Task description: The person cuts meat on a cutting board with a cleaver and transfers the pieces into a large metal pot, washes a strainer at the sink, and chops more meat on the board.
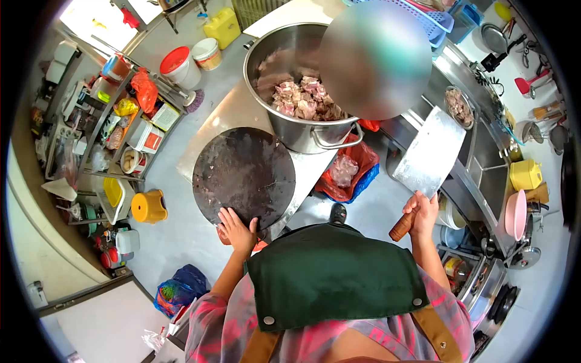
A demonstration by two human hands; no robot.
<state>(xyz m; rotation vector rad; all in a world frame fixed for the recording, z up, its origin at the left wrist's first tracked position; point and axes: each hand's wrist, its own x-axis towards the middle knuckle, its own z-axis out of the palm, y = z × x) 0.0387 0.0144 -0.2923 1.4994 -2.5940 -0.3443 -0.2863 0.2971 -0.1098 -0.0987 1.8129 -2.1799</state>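
My right hand (422, 215) is wrapped round the wooden handle of a wide cleaver (430, 151), its broad blade pointing up and away over the floor beside the sink. My left hand (238, 232) lies with fingers spread on the near edge of a round dark chopping board (243, 175). Small scraps dot the board, which rests on a metal table (206, 115). Just beyond the board stands a large steel pot (296, 130) with chunks of meat (307, 100) inside. A blurred round patch hides part of the pot's right side.
Right of the table, a red-lined bin (357, 158) stands on the floor. A bowl of meat (458, 107) is by the sink (487, 157). At left are a loaded shelf rack (103, 121), a yellow stool (149, 206) and buckets (181, 68).
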